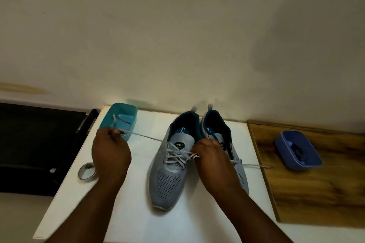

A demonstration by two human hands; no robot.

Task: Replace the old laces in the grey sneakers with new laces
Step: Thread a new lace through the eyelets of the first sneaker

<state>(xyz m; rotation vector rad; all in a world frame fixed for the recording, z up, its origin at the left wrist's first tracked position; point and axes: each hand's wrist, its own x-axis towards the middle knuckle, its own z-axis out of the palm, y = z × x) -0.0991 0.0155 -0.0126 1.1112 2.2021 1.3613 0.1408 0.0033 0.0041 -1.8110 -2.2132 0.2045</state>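
Two grey sneakers stand side by side on the white table (pixel 138 213), toes toward me. The left sneaker (pixel 169 179) carries a grey lace (pixel 148 137) through its eyelets. My left hand (pixel 110 152) pinches one end of that lace, stretched taut to the left beside the teal bin (pixel 118 120). At the left sneaker's eyelets, my right hand (pixel 211 154) pinches the lace's other part, covering much of the right sneaker (pixel 221 130). A loose lace end (pixel 256 165) trails right from the right sneaker.
A grey lace end hangs into the teal bin at the table's back left. A blue bin (pixel 298 150) with dark laces inside sits on the wooden surface (pixel 316 193) to the right. A tape roll (pixel 87 170) lies left of my left forearm. A dark cabinet (pixel 39 144) stands at left.
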